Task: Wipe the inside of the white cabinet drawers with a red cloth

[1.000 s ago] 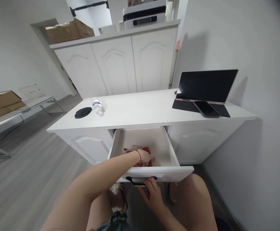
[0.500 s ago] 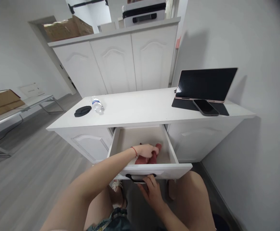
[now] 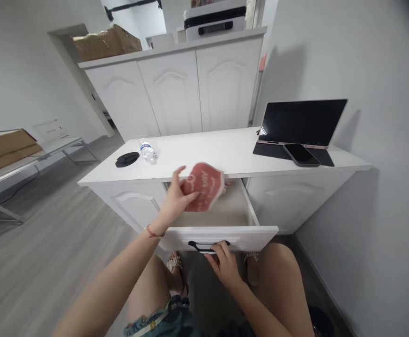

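My left hand [image 3: 176, 199], a red bracelet on its wrist, pinches a flat red item [image 3: 207, 187] at its left edge. White lettering and a pale right border show on it, though motion blurs it and I cannot make out its exact kind. It hangs above the pulled-out white drawer [image 3: 232, 215], near the cabinet top's front edge. Behind it, a small reddish bit shows at the drawer's back; much of the inside is hidden. My right hand [image 3: 225, 264] has its fingers curled over the right end of the black drawer handle [image 3: 200, 246].
On the white cabinet top [image 3: 197, 152] are a black round flat thing [image 3: 127, 159], a clear plastic bottle [image 3: 148, 151], a tablet [image 3: 302, 122] on its stand and a phone [image 3: 301, 155]. My knees flank the drawer front. A wall [image 3: 394, 140] rises at the right.
My left hand has lifted the red item up out of the drawer and leftward, toward the cabinet top's edge. My right hand stays on the handle.
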`<state>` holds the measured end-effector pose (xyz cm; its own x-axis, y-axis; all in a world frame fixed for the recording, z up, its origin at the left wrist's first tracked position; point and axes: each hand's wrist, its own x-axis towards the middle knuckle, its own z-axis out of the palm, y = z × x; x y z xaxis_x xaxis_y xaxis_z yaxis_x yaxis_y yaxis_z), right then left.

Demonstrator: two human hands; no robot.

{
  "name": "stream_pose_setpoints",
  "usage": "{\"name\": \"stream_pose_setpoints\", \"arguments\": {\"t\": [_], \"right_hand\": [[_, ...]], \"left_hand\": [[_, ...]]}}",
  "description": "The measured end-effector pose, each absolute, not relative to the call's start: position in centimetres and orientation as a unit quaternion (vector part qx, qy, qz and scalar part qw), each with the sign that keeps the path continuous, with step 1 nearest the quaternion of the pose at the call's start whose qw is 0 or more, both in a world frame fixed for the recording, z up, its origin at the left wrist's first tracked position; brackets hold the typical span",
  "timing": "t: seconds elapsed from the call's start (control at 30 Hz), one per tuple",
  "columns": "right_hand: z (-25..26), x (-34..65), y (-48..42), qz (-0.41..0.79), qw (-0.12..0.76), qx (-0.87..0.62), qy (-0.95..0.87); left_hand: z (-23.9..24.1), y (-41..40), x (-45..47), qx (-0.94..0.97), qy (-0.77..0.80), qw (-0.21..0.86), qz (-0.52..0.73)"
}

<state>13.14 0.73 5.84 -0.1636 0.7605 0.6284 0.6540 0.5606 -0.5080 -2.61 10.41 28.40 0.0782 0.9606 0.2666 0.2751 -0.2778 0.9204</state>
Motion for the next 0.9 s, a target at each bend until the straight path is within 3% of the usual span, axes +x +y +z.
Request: {"name": "stream_pose_setpoints", "arguments": {"t": [0.17, 0.3, 0.5, 0.7, 0.9], "right_hand": [[6.5, 12.9, 1.7, 0.066, 0.45, -0.475, -0.753], [6.8, 12.7, 2.4, 0.077, 0.452, -0.479, -0.749], [7.0, 12.9, 3.5, 0.08, 0.427, -0.493, -0.754], [7.8, 12.6, 5.6, 0.11, 0.41, -0.518, -0.743], [7.2, 11.9, 6.4, 0.141, 0.444, -0.515, -0.719]], "left_hand": [[30.9, 5.0, -8.3, 0.447, 0.571, 0.328, 0.606], [29.3, 2.1, -10.1, 0.364, 0.602, 0.267, 0.659], [22.7, 1.4, -7.4, 0.562, 0.662, -0.048, 0.494], [16.0, 3.2, -4.1, 0.716, 0.593, -0.079, 0.359], [15.3, 5.2, -1.4, 0.773, 0.556, -0.071, 0.297]]}}
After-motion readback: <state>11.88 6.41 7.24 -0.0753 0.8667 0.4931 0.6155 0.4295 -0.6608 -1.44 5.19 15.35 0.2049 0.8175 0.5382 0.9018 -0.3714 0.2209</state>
